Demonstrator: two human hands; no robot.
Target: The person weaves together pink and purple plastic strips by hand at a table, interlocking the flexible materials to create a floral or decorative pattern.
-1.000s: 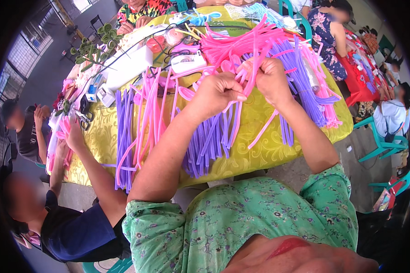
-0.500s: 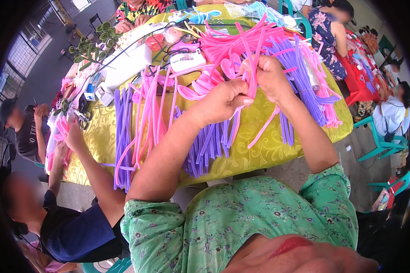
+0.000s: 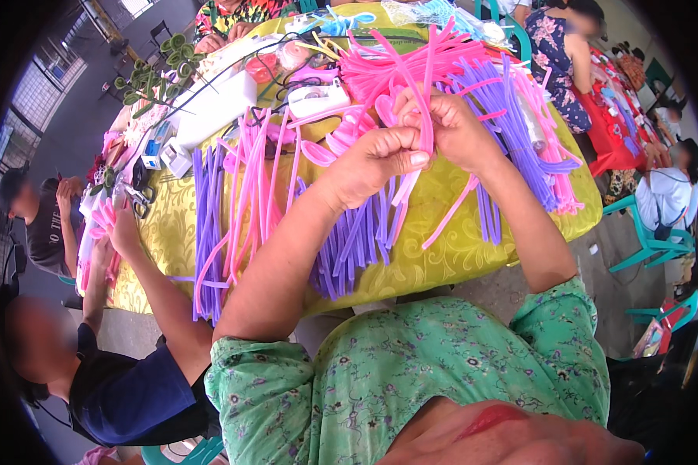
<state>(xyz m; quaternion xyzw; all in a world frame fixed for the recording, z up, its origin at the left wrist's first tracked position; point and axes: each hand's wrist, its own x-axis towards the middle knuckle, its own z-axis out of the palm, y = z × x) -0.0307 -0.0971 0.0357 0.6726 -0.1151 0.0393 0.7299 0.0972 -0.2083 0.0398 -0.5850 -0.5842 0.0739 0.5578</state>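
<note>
Two long pink pipe cleaners (image 3: pixel 426 124) cross and stand upright between my hands, above the table. My left hand (image 3: pixel 384 159) is closed, thumb and fingers pinching their lower part. Just beside it and a little higher, my right hand (image 3: pixel 451 130) has its fingers curled round the same pipe cleaners; its fingertips are partly hidden. Looped pink pipe-cleaner petals (image 3: pixel 345 139) lie behind my left hand. Under and around my wrists are purple pipe cleaners (image 3: pixel 353 244), and a big pink bundle (image 3: pixel 399 70) lies beyond my hands.
A yellow patterned cloth (image 3: pixel 411 283) covers the table. More purple stems (image 3: pixel 207 232) lie at left, near a white foam block (image 3: pixel 217 105) holding green curled stems (image 3: pixel 159 77). A white tape dispenser (image 3: pixel 318 99) stands mid-table. At left, a co-worker's hands (image 3: pixel 116 229) hold pink loops.
My hands have shifted slightly; the left has turned and drawn closer to the right. The pink pipe cleaners' upper ends have swung a little to the left.
</note>
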